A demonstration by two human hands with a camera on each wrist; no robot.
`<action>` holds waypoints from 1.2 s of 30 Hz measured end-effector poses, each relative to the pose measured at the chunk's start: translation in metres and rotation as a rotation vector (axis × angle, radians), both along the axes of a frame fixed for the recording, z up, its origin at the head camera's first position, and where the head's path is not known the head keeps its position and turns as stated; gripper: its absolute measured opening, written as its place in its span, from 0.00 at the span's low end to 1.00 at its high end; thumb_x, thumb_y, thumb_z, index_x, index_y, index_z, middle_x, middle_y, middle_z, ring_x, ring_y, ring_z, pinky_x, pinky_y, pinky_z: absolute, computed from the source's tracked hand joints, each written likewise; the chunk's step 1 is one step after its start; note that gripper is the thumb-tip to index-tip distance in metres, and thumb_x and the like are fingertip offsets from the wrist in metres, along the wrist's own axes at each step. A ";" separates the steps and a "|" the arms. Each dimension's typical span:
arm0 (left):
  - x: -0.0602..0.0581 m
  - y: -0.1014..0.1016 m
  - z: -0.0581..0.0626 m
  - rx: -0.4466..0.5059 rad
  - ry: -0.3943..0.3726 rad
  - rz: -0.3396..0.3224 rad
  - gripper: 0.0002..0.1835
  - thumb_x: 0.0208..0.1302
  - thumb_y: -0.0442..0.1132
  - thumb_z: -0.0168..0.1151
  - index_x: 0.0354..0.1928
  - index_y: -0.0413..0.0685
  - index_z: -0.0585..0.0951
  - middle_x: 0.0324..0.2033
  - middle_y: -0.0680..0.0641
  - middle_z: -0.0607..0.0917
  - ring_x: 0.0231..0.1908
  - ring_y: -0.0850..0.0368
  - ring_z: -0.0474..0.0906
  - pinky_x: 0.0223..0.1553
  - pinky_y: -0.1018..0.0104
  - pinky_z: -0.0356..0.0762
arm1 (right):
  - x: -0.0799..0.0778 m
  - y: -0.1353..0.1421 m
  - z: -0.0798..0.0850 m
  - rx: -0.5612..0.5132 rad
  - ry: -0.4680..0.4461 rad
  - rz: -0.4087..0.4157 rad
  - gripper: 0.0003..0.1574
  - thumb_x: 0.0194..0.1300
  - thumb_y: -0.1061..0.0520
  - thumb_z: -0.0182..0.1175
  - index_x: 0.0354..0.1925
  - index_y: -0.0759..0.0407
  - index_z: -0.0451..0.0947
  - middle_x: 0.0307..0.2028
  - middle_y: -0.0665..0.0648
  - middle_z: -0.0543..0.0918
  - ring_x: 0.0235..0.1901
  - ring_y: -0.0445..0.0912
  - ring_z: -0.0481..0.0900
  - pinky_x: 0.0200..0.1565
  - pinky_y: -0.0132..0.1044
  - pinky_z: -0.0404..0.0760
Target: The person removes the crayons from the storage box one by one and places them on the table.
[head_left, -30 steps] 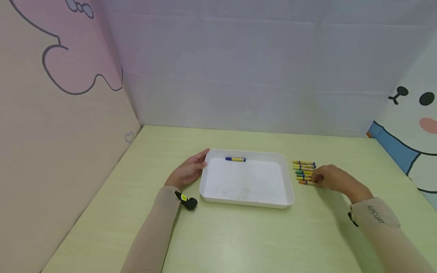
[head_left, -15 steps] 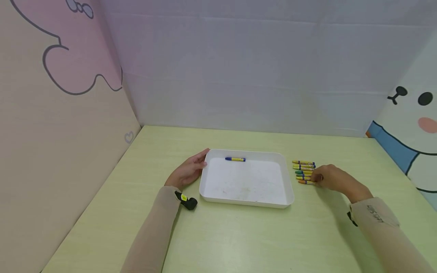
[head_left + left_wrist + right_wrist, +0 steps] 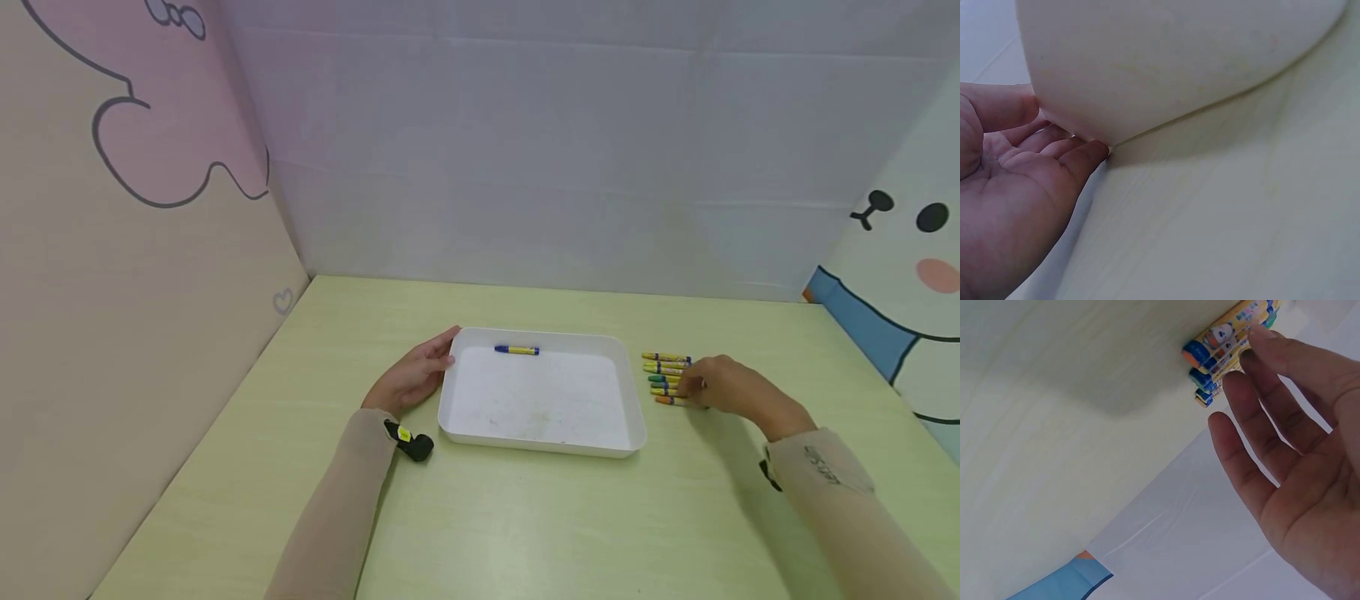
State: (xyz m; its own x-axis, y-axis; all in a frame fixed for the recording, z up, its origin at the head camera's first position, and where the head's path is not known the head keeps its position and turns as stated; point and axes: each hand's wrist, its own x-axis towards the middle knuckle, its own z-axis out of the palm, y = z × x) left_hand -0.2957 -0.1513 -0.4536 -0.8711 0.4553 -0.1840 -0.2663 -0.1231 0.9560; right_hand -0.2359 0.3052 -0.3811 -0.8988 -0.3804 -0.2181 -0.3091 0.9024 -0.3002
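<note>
A white rectangular tray [image 3: 540, 392] lies flat on the table. My left hand [image 3: 408, 383] holds its left side, thumb by the rim; in the left wrist view the fingers [image 3: 1088, 159] meet the tray wall [image 3: 1166, 62] at its lower edge. Inside the tray, near the back wall, is a dark blue crayon [image 3: 517, 350] in a yellow wrapper. Several crayons [image 3: 666, 367] form a row right of the tray, an orange crayon [image 3: 670, 402] nearest me. My right hand [image 3: 727, 387] hovers at their right ends, fingers loosely bent; in the right wrist view its thumb overlaps the crayons [image 3: 1225, 340].
The pale wooden-looking table [image 3: 510, 525] ends at a light cloth [image 3: 487, 167] at the back. Printed panels stand at the left [image 3: 150, 292] and right [image 3: 900, 333]. A small black wrist camera [image 3: 416, 447] sits on the left sleeve.
My right hand has shifted slightly left and away from me over the crayon row. The left hand, the tray and the crayons have stayed in place.
</note>
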 end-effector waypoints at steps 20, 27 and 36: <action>-0.001 -0.002 -0.001 0.042 0.026 -0.038 0.35 0.72 0.24 0.40 0.76 0.49 0.46 0.77 0.50 0.42 0.76 0.55 0.36 0.74 0.56 0.41 | -0.008 -0.025 0.022 -0.183 0.036 0.045 0.15 0.64 0.64 0.58 0.47 0.70 0.80 0.40 0.63 0.85 0.39 0.52 0.82 0.40 0.46 0.82; 0.000 -0.002 0.000 0.045 0.012 -0.032 0.35 0.72 0.24 0.39 0.76 0.49 0.46 0.77 0.50 0.42 0.76 0.55 0.36 0.75 0.56 0.41 | -0.007 -0.027 0.023 -0.187 0.034 0.043 0.14 0.64 0.65 0.57 0.46 0.69 0.81 0.40 0.62 0.85 0.38 0.49 0.82 0.39 0.45 0.82; 0.001 -0.001 0.001 0.055 0.018 -0.033 0.35 0.71 0.24 0.40 0.76 0.49 0.45 0.77 0.51 0.42 0.76 0.55 0.36 0.75 0.56 0.40 | -0.009 -0.033 0.026 -0.216 0.011 0.012 0.14 0.64 0.62 0.60 0.47 0.66 0.81 0.43 0.62 0.85 0.44 0.55 0.81 0.44 0.47 0.82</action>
